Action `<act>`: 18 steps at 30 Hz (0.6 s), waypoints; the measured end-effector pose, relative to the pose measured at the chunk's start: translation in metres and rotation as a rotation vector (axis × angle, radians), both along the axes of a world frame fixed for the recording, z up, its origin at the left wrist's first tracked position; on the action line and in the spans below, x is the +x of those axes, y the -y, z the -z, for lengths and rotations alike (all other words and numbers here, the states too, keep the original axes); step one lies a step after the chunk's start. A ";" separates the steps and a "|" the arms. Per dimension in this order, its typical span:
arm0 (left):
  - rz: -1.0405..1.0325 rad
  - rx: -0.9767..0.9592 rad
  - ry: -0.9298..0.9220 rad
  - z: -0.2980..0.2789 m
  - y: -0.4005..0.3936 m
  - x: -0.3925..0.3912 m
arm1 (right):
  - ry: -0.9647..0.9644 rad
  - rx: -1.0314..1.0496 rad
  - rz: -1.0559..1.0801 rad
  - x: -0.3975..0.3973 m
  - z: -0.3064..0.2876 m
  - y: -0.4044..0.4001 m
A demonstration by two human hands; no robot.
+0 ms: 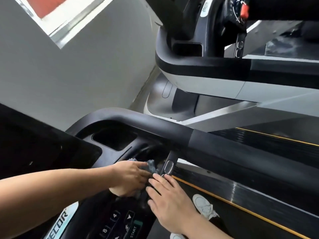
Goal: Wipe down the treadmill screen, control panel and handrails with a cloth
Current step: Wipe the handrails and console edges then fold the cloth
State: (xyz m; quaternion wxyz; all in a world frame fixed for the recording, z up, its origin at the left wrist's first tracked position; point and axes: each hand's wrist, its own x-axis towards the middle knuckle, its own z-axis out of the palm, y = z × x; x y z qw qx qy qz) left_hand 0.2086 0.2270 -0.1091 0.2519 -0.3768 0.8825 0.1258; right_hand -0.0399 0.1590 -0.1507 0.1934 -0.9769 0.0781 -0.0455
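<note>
1. Treadmill: black, curved matte handrail along the console's right edge.
2. Control panel: glossy black, white-marked keys, at the console's near edge.
3. Left hand: fingers curled on the cloth, pressing it against the console.
4. Right hand: fingers straight, resting on the panel's right edge.
5. Cloth: grey-blue, crumpled, near the handrail's inner side.
</note>
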 end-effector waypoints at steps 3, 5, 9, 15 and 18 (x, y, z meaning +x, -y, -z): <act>-0.166 -0.123 0.092 0.001 0.022 0.008 | 0.011 -0.033 -0.024 0.000 0.003 0.006; -0.191 -0.102 0.139 0.005 0.020 -0.002 | 0.005 -0.040 -0.027 0.001 0.004 0.007; 0.017 0.060 0.072 0.006 0.001 -0.009 | -0.012 -0.034 -0.024 0.001 0.004 0.003; -0.168 -0.038 0.186 0.008 0.022 -0.015 | -0.023 0.002 0.013 0.002 0.004 -0.003; -0.063 0.133 0.144 0.002 0.002 -0.028 | -0.025 0.004 0.029 0.002 0.004 -0.005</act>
